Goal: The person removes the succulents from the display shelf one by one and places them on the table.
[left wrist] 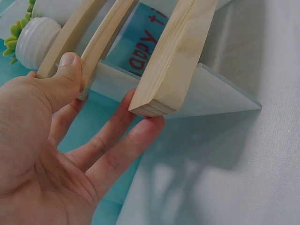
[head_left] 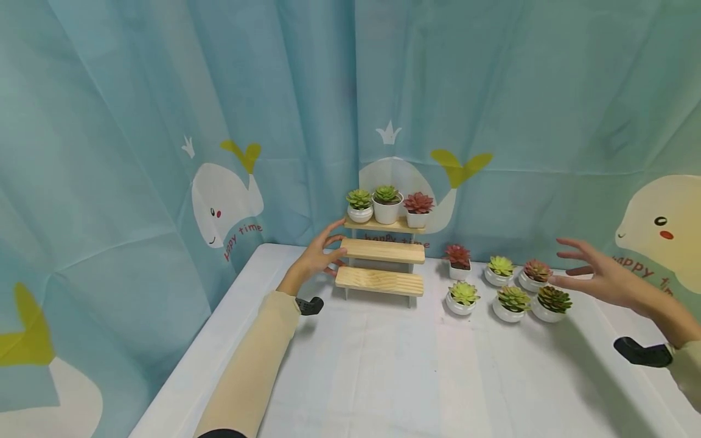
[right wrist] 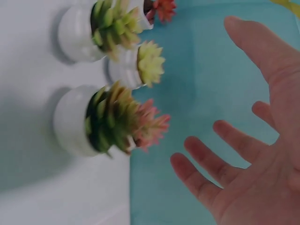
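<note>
A three-tier wooden plank stand [head_left: 380,248] on clear side supports stands at the back of the table. My left hand [head_left: 313,257] is at its left side. In the left wrist view, the spread fingers [left wrist: 112,159] touch the lowest plank's end [left wrist: 161,101], and the thumb lies against the middle plank. On the top plank stand two green potted succulents and a red potted succulent [head_left: 418,210]. My right hand [head_left: 608,277] hovers with spread fingers, holding nothing, just right of a dark green potted succulent [head_left: 551,304] and a pinkish potted succulent [head_left: 533,277].
Right of the stand are more white-potted succulents: a red succulent [head_left: 459,261], a lime succulent [head_left: 462,298], a yellow-green succulent [head_left: 499,271] and a green succulent [head_left: 512,303]. A blue curtain [head_left: 306,121] with whale prints hangs behind the white-covered table [head_left: 378,371].
</note>
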The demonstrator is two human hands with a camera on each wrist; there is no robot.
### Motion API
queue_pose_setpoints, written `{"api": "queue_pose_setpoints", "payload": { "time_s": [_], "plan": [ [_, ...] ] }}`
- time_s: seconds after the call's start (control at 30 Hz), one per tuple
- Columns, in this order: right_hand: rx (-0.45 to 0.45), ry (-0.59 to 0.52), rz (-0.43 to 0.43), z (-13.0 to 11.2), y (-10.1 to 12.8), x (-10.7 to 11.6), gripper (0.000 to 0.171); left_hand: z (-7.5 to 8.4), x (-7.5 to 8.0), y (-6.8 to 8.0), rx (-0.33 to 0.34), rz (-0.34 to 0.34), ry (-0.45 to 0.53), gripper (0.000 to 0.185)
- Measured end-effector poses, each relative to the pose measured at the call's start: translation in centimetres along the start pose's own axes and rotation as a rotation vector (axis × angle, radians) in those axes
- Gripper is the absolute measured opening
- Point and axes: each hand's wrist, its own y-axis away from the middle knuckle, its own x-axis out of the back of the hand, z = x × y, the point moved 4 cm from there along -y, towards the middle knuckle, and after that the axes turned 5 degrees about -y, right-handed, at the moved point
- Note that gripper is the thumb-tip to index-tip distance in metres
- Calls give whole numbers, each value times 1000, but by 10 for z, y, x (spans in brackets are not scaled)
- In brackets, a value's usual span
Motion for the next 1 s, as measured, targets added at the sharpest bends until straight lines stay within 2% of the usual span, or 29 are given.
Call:
{"api": "queue_pose_setpoints", "payload": {
  "time_s": [0.13,0.33,1.0],
  "plan": [
    [40,-11,34,-9,-6,8,91,0,0,-1,-7,-6,2,76],
    [51,-31,66,-19,-16,11,90,0,-1,-1,-2,-5,10,76],
    [48,-103,87,-57,-52,-2,91,-3,0,-2,12,1,24,75]
  ]
}}
